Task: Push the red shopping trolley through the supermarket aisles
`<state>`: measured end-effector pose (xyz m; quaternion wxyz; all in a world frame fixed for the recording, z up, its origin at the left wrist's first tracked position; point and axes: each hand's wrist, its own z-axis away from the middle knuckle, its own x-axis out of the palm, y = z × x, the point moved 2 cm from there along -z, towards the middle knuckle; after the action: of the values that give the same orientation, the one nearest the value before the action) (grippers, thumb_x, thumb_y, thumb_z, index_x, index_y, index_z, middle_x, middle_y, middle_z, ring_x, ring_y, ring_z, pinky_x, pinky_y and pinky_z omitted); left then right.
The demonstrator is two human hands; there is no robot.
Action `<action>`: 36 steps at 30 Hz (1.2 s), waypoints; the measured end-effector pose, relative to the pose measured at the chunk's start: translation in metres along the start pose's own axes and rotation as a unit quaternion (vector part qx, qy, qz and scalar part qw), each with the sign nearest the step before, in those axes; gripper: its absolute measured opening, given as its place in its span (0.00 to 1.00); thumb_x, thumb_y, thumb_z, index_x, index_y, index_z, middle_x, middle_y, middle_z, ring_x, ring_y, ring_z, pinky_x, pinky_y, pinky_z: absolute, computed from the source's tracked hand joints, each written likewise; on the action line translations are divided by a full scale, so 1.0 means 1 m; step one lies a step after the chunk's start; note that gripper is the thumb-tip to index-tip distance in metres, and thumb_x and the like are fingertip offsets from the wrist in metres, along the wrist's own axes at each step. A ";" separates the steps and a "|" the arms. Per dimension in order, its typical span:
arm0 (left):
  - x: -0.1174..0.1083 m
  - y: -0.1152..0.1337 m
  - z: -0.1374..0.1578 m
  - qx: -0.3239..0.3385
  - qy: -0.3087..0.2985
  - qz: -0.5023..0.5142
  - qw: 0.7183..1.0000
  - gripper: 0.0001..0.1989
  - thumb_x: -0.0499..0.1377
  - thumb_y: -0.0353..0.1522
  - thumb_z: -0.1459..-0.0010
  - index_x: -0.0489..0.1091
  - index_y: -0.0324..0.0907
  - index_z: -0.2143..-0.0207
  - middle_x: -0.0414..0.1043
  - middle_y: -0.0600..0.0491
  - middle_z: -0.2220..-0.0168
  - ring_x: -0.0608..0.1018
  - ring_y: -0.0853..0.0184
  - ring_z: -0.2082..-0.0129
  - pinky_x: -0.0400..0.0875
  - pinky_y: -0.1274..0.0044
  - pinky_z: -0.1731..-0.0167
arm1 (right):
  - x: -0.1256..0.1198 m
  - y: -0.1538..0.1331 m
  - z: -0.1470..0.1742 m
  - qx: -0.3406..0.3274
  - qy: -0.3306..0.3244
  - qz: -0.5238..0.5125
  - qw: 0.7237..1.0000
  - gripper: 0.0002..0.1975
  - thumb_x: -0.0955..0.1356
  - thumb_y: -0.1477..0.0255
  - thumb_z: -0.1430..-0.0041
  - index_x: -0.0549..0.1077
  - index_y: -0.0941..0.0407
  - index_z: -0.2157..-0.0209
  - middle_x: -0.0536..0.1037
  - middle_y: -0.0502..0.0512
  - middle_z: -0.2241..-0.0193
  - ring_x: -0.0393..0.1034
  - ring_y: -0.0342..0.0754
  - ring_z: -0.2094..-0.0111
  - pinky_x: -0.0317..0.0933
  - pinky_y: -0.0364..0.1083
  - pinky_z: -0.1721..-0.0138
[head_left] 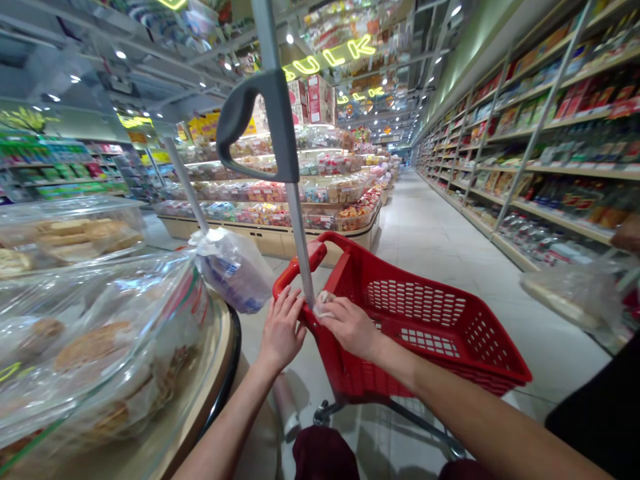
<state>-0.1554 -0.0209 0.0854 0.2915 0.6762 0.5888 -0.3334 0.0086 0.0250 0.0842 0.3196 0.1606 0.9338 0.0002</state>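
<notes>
Red cart [385, 321] pointed lengthwise to 4 o'clock; handle [287, 275] touched by half-open left hand [283, 328]; whitish wad [324, 304] pinched by right hand [353, 328].

Pale tiled floor [407, 213] runs from the foreground toward 1 o'clock, a red shopping cart [400, 321] standing on its wheels at 4 o'clock; a cream, rounded-edged counter [218, 333] at 8 o'clock bears clear-wrapped baked goods [93, 347], some blurred under shiny plastic; at 12 o'clock, a tiered stand [273, 241] with a wood-toned base carries rows of packaged goods [325, 189], with printed cartons [320, 99] up top; long shelves [580, 171] from 1 to 3 o'clock hold close-set bottles [543, 237] and packets [513, 119], their labels too blurred to read.
</notes>
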 end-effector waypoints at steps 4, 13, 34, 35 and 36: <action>0.002 0.002 -0.001 -0.004 0.024 0.006 1.000 0.22 0.50 0.28 0.53 0.62 0.38 0.52 0.60 0.45 0.46 0.54 0.57 0.42 0.51 0.59 0.46 | -0.007 0.001 0.019 0.134 -0.002 -0.027 0.991 0.15 0.60 0.83 0.50 0.71 0.57 0.63 0.70 0.58 0.62 0.61 0.48 0.61 0.63 0.49 0.58; 0.004 0.003 -0.001 0.002 0.043 0.003 0.999 0.23 0.50 0.31 0.51 0.60 0.39 0.51 0.61 0.45 0.47 0.55 0.56 0.42 0.50 0.59 0.46 | 0.018 -0.025 -0.010 0.199 0.025 -0.065 0.977 0.15 0.64 0.80 0.55 0.70 0.56 0.63 0.63 0.60 0.51 0.53 0.51 0.48 0.56 0.53 0.49; 0.004 0.008 -0.004 -0.002 0.033 -0.016 0.999 0.21 0.49 0.32 0.50 0.62 0.38 0.52 0.61 0.43 0.47 0.54 0.55 0.42 0.50 0.59 0.47 | 0.022 -0.028 0.001 0.240 0.057 -0.032 0.969 0.13 0.64 0.76 0.49 0.69 0.55 0.59 0.67 0.59 0.52 0.57 0.50 0.50 0.57 0.52 0.51; 0.004 0.007 -0.004 0.000 0.035 -0.016 0.999 0.21 0.49 0.32 0.50 0.62 0.39 0.52 0.61 0.43 0.47 0.55 0.55 0.42 0.50 0.59 0.47 | 0.019 -0.025 0.006 0.241 0.053 -0.023 0.969 0.13 0.64 0.77 0.49 0.70 0.55 0.60 0.68 0.58 0.53 0.59 0.49 0.52 0.59 0.51 0.52; 0.004 0.007 -0.004 0.002 0.037 -0.017 0.999 0.21 0.50 0.32 0.50 0.62 0.39 0.52 0.61 0.44 0.47 0.55 0.56 0.42 0.50 0.60 0.46 | 0.014 -0.020 0.016 0.242 0.051 -0.019 0.969 0.13 0.63 0.79 0.49 0.70 0.54 0.61 0.69 0.58 0.54 0.60 0.49 0.53 0.60 0.50 0.54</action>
<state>-0.1480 -0.0163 0.0847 0.2624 0.6789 0.6096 -0.3141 0.0012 0.0086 0.0609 0.2230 0.2151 0.9241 -0.2236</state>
